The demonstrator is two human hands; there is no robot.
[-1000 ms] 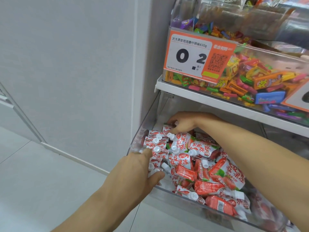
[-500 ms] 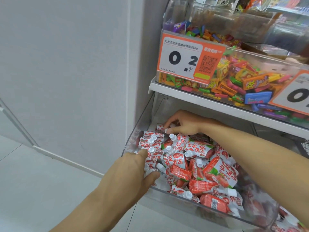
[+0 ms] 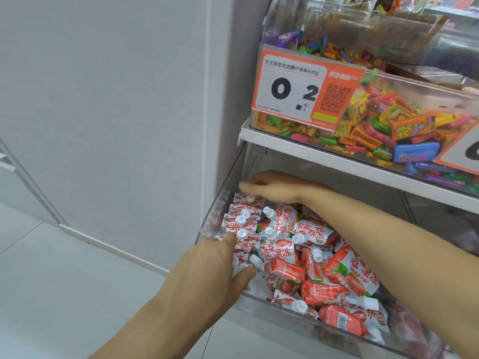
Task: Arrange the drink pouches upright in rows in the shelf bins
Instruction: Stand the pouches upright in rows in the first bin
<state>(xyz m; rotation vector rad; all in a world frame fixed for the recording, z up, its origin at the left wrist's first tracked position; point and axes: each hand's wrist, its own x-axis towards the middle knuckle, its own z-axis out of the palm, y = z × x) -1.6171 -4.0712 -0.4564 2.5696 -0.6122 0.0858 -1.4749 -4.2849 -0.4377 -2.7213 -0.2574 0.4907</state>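
Observation:
Red-and-white drink pouches with white caps fill a clear plastic bin (image 3: 259, 303) on the lower shelf. Along the bin's left wall a row of pouches (image 3: 242, 221) stands upright, caps up. The other pouches (image 3: 324, 283) lie jumbled across the middle and right. My left hand (image 3: 215, 268) reaches over the front left corner, with its fingers against the near end of the row and its thumb spread beside a pouch. Reaching under the upper shelf, my right hand (image 3: 269, 187) has straight fingers touching the back pouch (image 3: 248, 200) of the row.
A white shelf edge (image 3: 337, 158) runs just above my right arm. On it stands a clear bin of colourful candies (image 3: 388, 125) with an orange price tag (image 3: 305, 94). A grey wall panel (image 3: 220, 99) borders the bin's left side, with pale floor below.
My right hand has slid further left and back, onto the rearmost pouch of the upright row. My left hand stays at the row's near end.

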